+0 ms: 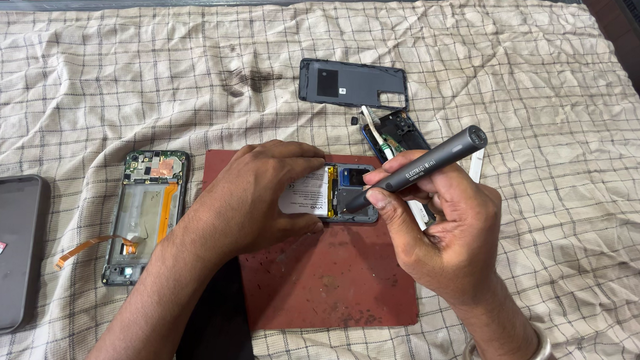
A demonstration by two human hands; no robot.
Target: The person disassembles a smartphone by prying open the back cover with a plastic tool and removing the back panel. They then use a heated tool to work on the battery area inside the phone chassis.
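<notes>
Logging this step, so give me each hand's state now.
Left hand: fingers curled down over the opened phone on the red mat, pressing it flat.
Right hand: grip closed on the grey electric screwdriver, tip on the phone.
</notes>
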